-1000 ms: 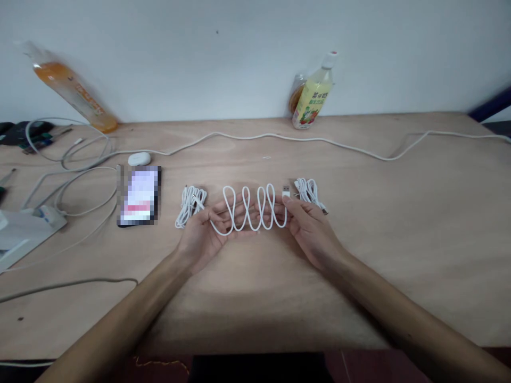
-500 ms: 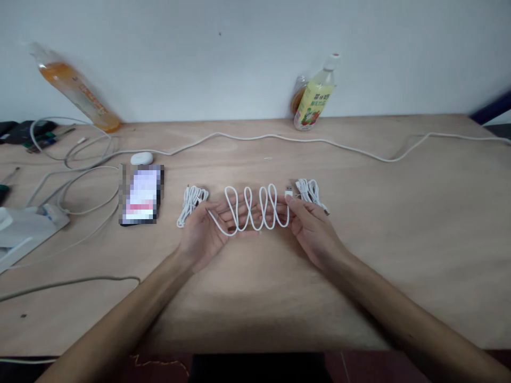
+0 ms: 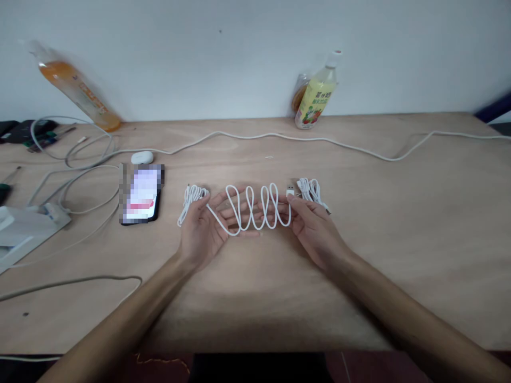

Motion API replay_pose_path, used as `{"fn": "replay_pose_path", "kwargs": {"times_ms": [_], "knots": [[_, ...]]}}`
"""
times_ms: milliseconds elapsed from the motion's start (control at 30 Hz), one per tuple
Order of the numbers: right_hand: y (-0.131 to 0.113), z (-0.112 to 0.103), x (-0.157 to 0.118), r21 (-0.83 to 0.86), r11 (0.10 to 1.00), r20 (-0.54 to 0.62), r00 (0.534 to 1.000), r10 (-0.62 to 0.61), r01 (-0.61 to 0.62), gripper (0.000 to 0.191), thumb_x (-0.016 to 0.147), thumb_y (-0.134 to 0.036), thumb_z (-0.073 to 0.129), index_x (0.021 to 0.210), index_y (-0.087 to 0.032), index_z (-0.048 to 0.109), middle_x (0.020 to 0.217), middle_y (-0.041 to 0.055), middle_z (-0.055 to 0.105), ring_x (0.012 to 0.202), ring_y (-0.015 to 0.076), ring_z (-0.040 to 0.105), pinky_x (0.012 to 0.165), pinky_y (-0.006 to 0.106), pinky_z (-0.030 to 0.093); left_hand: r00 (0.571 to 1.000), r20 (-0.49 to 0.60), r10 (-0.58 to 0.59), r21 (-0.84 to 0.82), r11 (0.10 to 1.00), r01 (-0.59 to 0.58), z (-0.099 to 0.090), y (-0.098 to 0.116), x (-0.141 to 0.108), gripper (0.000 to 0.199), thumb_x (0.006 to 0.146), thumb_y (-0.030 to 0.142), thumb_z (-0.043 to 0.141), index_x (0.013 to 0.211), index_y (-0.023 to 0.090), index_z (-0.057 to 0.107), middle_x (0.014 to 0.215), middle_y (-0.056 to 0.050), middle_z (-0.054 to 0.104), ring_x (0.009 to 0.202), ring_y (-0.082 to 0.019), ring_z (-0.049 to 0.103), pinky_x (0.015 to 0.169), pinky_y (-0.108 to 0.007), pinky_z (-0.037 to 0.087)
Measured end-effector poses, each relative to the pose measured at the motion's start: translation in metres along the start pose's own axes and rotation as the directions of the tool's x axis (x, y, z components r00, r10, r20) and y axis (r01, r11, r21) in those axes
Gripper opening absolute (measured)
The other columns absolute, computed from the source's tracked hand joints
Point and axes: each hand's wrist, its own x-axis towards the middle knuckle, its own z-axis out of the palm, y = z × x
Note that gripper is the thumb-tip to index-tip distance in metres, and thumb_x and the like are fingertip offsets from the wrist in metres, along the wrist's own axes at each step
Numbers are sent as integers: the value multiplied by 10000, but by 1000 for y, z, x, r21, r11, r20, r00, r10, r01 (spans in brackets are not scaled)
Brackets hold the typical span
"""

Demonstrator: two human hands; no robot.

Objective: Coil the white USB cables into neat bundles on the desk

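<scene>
From my end, I have both hands over the middle of the worktop (image 3: 255, 298), nearer its front edge than either of the two bottles. Between them is the white USB cable (image 3: 258, 229), folded into a row of upright loops across the fingers of both hands. My right hand (image 3: 317, 229) has its thumb and fingers clamped on the cable by its USB-A plug (image 3: 290, 191), which points to the back edge. The fingers of my left hand (image 3: 203, 231) are spread apart, palm up, under the loops; the cable's other end vanishes near that thumb, and I cannot tell whether it is pinched.

As I judge it, the looping is largely done: the cable runs back and forth along nearly its whole visible length. The loops stand loose and wide, though, and I see nothing binding them, so gathering them tighter looks undone. A white cable bundle (image 3: 188, 205) beyond the left thumb and a second white bundle (image 3: 312, 191) behind the right fingers already lie compact. Toward the back edge stand an orange drink bottle (image 3: 80, 96) and a yellow-labelled bottle (image 3: 315, 101).
</scene>
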Motion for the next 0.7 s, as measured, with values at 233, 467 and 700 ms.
{"fn": "replay_pose_path", "kwargs": {"times_ms": [233, 467, 700], "knots": [[0, 1, 1, 6, 1000, -5, 1000, -3, 3, 419, 786, -653, 888, 892, -250, 844, 972, 81, 881, 1172, 328, 798, 1038, 484, 612, 1000, -13, 0, 39, 999, 0, -2, -2, 1, 688, 1019, 372, 436, 1646, 92, 476, 1386, -259, 767, 1273, -431, 755, 1031, -624, 623], [1, -1, 1, -6, 1000, 3, 1000, -6, 6, 432, 802, -656, 875, 925, -243, 844, 982, 90, 878, 1189, 336, 792, 1038, 495, 614, 999, -38, -19, 50, 999, 21, -2, -2, 2, 672, 1038, 358, 450, 1657, 98, 480, 1367, -251, 780, 1255, -420, 767, 1008, -613, 644], [-1, 1, 0, -9, 1000, 8, 1000, -8, 8, 441, 791, -668, 879, 911, -244, 852, 992, 94, 879, 1185, 340, 790, 1027, 487, 619, 999, -52, -16, 86, 996, 21, -2, -2, 2, 652, 1056, 355, 418, 1642, 83, 510, 1349, -248, 791, 1265, -414, 764, 1022, -607, 641]]}}
